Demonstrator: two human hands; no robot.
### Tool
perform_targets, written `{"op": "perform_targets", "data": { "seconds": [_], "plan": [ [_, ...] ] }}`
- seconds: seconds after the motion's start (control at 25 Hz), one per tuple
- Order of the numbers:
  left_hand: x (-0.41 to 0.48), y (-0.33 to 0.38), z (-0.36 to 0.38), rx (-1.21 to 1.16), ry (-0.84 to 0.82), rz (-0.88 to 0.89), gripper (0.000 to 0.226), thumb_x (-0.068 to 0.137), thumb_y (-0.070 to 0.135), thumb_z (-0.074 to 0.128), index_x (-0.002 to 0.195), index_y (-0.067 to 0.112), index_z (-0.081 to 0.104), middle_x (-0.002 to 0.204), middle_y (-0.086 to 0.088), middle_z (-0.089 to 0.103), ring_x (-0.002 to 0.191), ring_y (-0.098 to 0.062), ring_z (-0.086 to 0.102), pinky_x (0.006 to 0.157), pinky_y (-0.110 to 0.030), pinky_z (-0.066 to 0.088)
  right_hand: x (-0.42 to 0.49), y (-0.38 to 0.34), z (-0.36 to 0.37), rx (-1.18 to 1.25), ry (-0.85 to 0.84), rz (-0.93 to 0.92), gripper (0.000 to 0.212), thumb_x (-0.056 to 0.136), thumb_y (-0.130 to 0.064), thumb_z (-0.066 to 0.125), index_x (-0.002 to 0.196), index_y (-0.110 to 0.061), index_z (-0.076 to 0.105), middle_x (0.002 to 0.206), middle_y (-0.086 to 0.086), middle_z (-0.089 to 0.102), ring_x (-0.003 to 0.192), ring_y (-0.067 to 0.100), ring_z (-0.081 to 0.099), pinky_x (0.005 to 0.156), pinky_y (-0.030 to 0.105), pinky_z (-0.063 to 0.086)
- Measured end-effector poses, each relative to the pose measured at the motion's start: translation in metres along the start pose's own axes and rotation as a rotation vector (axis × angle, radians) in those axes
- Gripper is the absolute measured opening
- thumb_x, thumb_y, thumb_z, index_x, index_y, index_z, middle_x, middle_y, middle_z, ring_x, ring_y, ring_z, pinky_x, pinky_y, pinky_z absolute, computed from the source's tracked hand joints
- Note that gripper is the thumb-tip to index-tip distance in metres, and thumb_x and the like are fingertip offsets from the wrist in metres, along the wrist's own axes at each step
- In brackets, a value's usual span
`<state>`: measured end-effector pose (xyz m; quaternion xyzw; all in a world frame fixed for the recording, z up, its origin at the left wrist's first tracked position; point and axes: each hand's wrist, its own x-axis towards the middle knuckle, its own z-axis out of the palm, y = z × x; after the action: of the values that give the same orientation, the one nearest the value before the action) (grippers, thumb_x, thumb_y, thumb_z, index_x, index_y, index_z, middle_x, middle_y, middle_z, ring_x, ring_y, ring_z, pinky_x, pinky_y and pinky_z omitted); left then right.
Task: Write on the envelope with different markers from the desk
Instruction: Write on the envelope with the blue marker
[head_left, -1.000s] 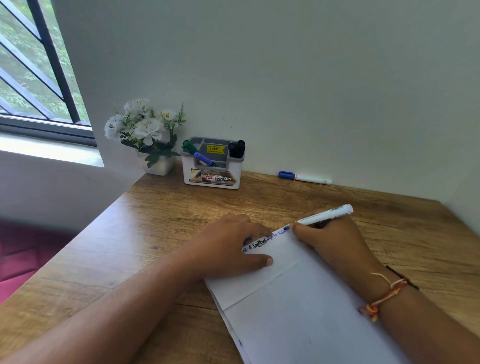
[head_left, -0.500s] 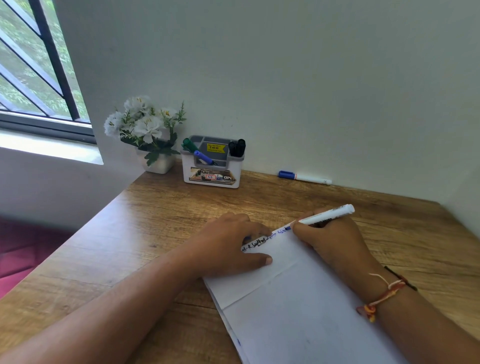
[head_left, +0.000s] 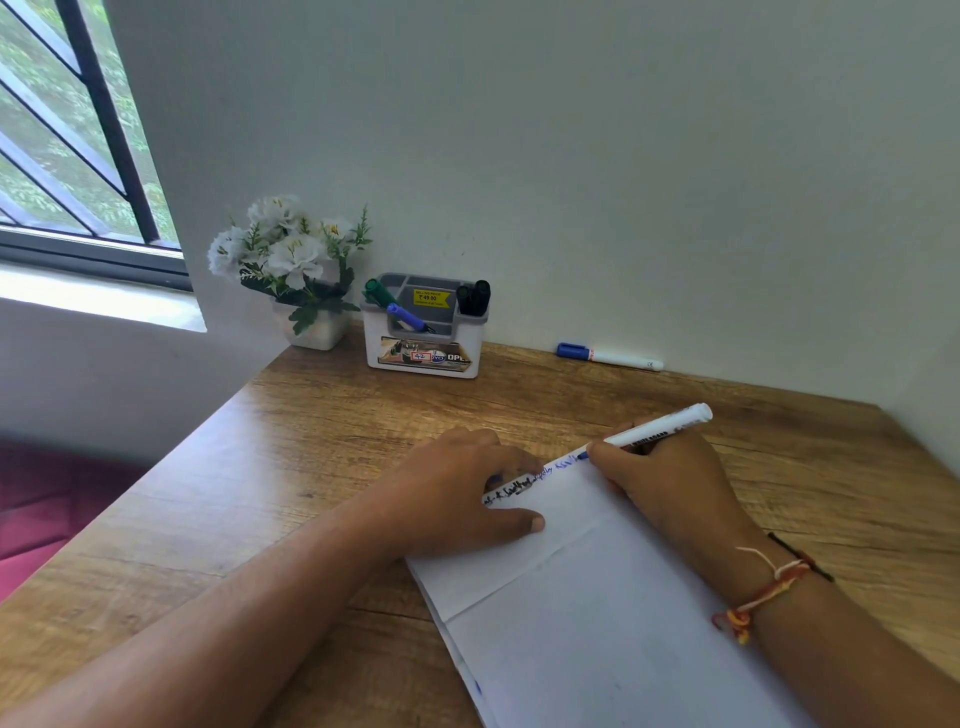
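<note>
Slightly further right than a second ago: the blue writing (head_left: 563, 464) has lengthened and the marker tip has crept along with it.

Envelope (head_left: 597, 597) lies flat on the desk (head_left: 311, 467), near edge. Right hand (head_left: 670, 483) pinches the white marker (head_left: 660, 428), tip on the envelope's 12 o'clock edge. Left hand (head_left: 457, 493), fingers relaxed, presses its 10 o'clock corner.

Organizer (head_left: 423, 343) with markers at 11 o'clock by the wall, flower pot (head_left: 311, 332) just left of it. Blue-capped marker (head_left: 608, 356) lies at 12 o'clock.
</note>
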<state>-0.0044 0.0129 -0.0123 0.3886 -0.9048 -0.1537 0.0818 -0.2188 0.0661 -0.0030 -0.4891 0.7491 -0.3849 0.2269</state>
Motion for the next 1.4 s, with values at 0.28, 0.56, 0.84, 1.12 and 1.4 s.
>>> {"op": "perform_targets", "data": {
  "seconds": [0.28, 0.56, 0.84, 1.12, 1.4],
  "plan": [
    [-0.001, 0.001, -0.001, 0.006, -0.009, 0.0, 0.06, 0.089, 0.067, 0.054, 0.144, 0.05, 0.041, 0.117, 0.012, 0.056, 0.107, -0.01, 0.047, 0.092, -0.032, 0.042, -0.001, -0.001, 0.0, 0.016, 0.002, 0.002, 0.011, 0.082, -0.026, 0.075, 0.079, -0.015, 0.075, 0.072, 0.002, 0.074, 0.066, 0.013, 0.069, 0.05, 0.021, 0.044],
    [-0.001, 0.002, -0.002, 0.01, -0.019, 0.004, 0.059, 0.089, 0.067, 0.054, 0.144, 0.05, 0.041, 0.114, 0.012, 0.055, 0.106, -0.009, 0.047, 0.093, -0.033, 0.043, -0.003, -0.003, -0.003, 0.017, -0.023, -0.012, 0.009, 0.082, -0.025, 0.075, 0.078, -0.018, 0.072, 0.068, -0.001, 0.071, 0.06, 0.01, 0.065, 0.046, 0.018, 0.041],
    [-0.001, 0.002, -0.002, 0.024, -0.025, 0.009, 0.06, 0.089, 0.066, 0.055, 0.145, 0.05, 0.04, 0.114, 0.012, 0.056, 0.106, -0.01, 0.048, 0.094, -0.034, 0.044, 0.001, 0.0, -0.002, 0.022, -0.002, 0.004, 0.008, 0.087, -0.025, 0.07, 0.084, -0.018, 0.072, 0.069, -0.001, 0.07, 0.057, 0.005, 0.063, 0.041, 0.011, 0.037],
    [-0.007, 0.003, -0.008, -0.355, 0.126, -0.13, 0.055, 0.097, 0.026, 0.058, 0.147, 0.032, 0.036, 0.113, 0.011, 0.057, 0.1, -0.008, 0.056, 0.097, -0.033, 0.051, 0.005, 0.004, -0.009, 0.492, -0.006, -0.036, 0.007, 0.091, -0.013, 0.072, 0.097, -0.016, 0.076, 0.063, 0.0, 0.063, 0.053, 0.008, 0.055, 0.05, 0.017, 0.046],
    [-0.012, 0.017, -0.02, -0.591, 0.331, -0.041, 0.032, 0.095, 0.017, 0.064, 0.119, 0.027, 0.045, 0.113, 0.019, 0.072, 0.095, 0.004, 0.07, 0.092, -0.027, 0.053, -0.011, -0.018, -0.015, 0.833, -0.174, -0.143, 0.022, 0.1, -0.018, 0.059, 0.092, -0.019, 0.08, 0.079, 0.009, 0.075, 0.068, 0.014, 0.068, 0.058, 0.025, 0.054]
  ]
}}
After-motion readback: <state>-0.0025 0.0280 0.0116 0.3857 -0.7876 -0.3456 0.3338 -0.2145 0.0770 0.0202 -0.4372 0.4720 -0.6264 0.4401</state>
